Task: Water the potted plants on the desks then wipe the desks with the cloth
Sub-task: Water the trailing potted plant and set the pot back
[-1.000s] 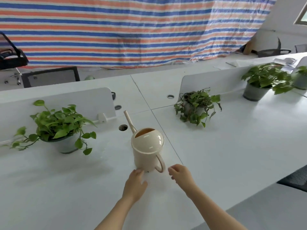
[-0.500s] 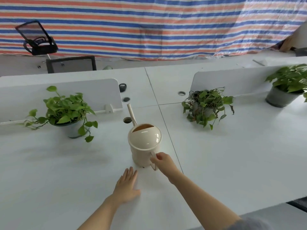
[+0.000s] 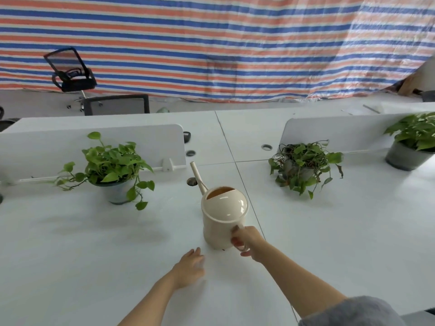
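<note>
A cream watering can (image 3: pixel 222 216) stands upright on the white desk (image 3: pixel 329 231), its spout pointing away to the upper left. My right hand (image 3: pixel 248 243) grips its handle on the near right side. My left hand (image 3: pixel 189 267) rests flat on the desk just left of the can, fingers straight, holding nothing. Three potted plants stand on the desks: one at the left (image 3: pixel 111 170), one right of centre (image 3: pixel 303 165) and one at the far right edge (image 3: pixel 412 142). No cloth shows.
White divider panels (image 3: pixel 94 142) run behind the plants, with round cable holes (image 3: pixel 190 152) between them. Beyond the desks stand a black office chair (image 3: pixel 70 76), a grey chair back (image 3: pixel 116 105) and a striped tarp wall (image 3: pixel 211 43).
My right hand moved onto the can's handle and closed round it. My left hand drew back from the can's base and lies flat on the desk. The camera view tilted up.
</note>
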Motion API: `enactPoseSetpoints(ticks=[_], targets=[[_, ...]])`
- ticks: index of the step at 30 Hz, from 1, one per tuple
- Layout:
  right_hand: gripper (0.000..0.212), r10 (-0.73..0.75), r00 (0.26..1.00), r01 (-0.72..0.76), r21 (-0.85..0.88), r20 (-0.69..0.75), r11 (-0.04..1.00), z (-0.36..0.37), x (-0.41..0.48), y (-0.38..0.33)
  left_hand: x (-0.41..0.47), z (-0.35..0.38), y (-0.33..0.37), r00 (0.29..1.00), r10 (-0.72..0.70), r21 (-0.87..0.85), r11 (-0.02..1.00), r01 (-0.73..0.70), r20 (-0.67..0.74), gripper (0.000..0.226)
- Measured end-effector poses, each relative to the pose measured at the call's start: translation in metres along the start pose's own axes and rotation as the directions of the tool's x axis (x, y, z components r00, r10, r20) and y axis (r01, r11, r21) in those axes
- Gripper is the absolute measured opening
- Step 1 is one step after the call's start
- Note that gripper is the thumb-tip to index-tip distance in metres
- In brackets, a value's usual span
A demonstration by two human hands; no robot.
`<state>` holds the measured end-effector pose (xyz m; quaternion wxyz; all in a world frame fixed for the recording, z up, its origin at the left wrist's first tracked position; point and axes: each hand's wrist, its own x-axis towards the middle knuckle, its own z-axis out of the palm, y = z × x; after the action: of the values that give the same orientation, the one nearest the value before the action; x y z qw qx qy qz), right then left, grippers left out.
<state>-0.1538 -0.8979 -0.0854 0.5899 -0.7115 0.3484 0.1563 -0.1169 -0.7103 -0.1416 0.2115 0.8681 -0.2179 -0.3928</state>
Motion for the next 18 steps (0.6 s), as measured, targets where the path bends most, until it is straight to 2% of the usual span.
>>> enactPoseSetpoints(ticks=[2, 3, 4, 6, 7, 9, 11, 12, 13, 15, 18], targets=[[0.011, -0.033, 0.999, 0.036, 0.077, -0.040, 0.996, -0.005, -0.003, 0.005, 0.000, -0.002, 0.004, 1.000, -0.018, -0.053, 0.998, 0.018, -0.006, 0.032], [0.010, -0.044, 0.998, 0.049, 0.108, -0.047, 0.993, -0.009, -0.005, 0.009, 0.002, -0.003, 0.004, 0.999, -0.015, -0.104, 0.995, 0.012, -0.028, 0.024], [0.010, -0.058, 0.997, 0.065, 0.138, -0.053, 0.988, -0.012, -0.008, 0.013, 0.005, -0.004, 0.003, 0.998, -0.015, -0.166, 0.986, 0.004, -0.066, 0.024], [0.006, -0.090, 0.993, 0.101, 0.165, -0.073, 0.981, -0.022, -0.016, 0.022, 0.014, -0.008, 0.002, 0.978, -0.057, -0.314, 0.949, -0.010, -0.203, 0.037], [0.011, -0.105, 0.991, 0.117, 0.166, -0.083, 0.979, -0.031, -0.021, 0.026, 0.018, -0.011, 0.006, 0.962, -0.094, -0.385, 0.923, -0.013, -0.258, 0.040], [0.022, -0.142, 0.987, 0.153, 0.152, -0.080, 0.977, -0.049, -0.031, 0.031, 0.018, -0.019, 0.019, 0.931, -0.135, -0.523, 0.849, -0.067, -0.339, 0.031], [0.024, -0.183, 0.981, 0.189, 0.120, -0.062, 0.975, -0.073, -0.044, 0.034, 0.017, -0.029, 0.042, 0.934, -0.148, -0.704, 0.698, -0.134, -0.325, 0.013], [0.024, -0.196, 0.979, 0.199, 0.092, -0.050, 0.976, -0.085, -0.051, 0.035, 0.019, -0.033, 0.054, 0.944, -0.130, -0.776, 0.609, -0.165, -0.303, 0.014], [0.024, -0.205, 0.978, 0.208, 0.066, -0.039, 0.976, -0.099, -0.057, 0.038, 0.020, -0.037, 0.067, 0.954, -0.088, -0.817, 0.542, -0.195, -0.286, 0.025], [0.021, -0.229, 0.973, 0.229, 0.031, -0.005, 0.973, -0.124, -0.068, 0.043, 0.028, -0.042, 0.093, 0.960, 0.005, -0.846, 0.472, -0.248, -0.279, 0.050], [0.019, -0.240, 0.970, 0.239, 0.021, 0.048, 0.971, -0.149, -0.079, 0.053, 0.043, -0.050, 0.130, 0.969, 0.037, -0.922, 0.299, -0.245, -0.245, 0.056]])
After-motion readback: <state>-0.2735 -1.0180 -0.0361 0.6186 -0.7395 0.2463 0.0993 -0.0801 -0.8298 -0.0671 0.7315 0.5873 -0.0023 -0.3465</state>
